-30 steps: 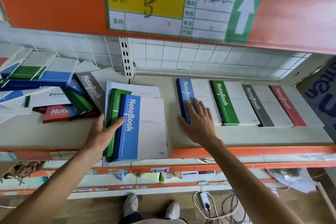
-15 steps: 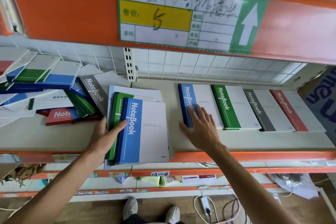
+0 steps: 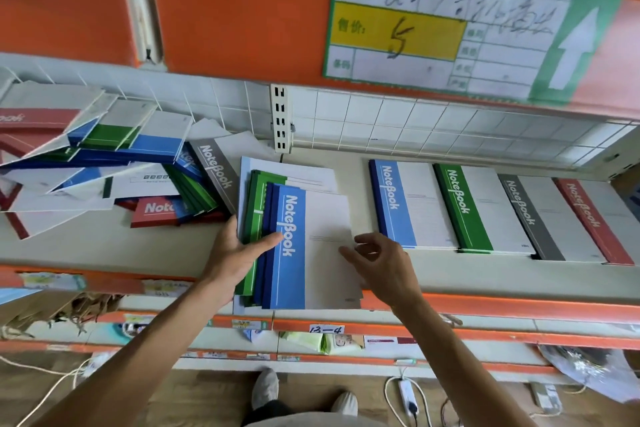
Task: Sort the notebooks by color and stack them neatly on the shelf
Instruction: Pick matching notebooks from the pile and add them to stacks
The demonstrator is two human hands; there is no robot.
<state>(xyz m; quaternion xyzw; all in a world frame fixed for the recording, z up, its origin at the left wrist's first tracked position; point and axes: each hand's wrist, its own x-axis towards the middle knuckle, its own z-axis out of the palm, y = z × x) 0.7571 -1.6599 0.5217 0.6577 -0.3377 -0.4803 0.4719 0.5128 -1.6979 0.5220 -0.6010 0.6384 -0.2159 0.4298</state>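
Blue notebook: the top blue notebook [image 3: 304,246] lies on a small mixed pile at the front edge of the shelf [image 3: 104,250], near its middle, overhanging the orange lip a little.
Pile beneath: green notebooks [image 3: 258,204] and more blue spines show under it, fanned out of line, so you have unsorted colours here.
Left hand: your left hand [image 3: 235,253] grips the pile's left edge, thumb laid across the blue cover, fingers tucked behind the spines.
Right hand: your right hand [image 3: 384,256] hovers at the top cover's right edge, fingers loosely curled and holding nothing; whether a fingertip touches the paper is hard to tell.
Done so far: toward the right end of the shelf four neat stacks sit side by side, the blue stack [image 3: 408,204], green stack [image 3: 474,211], grey stack [image 3: 540,222] and red stack [image 3: 595,222].
Left to do: the heap [image 3: 114,163] at the left end is a jumble of all four colours; I judge the task well short of half done.
Hard to make out: how many books each stack holds is hidden, the heap runs off the left edge, and the red stack's far side is cut off.
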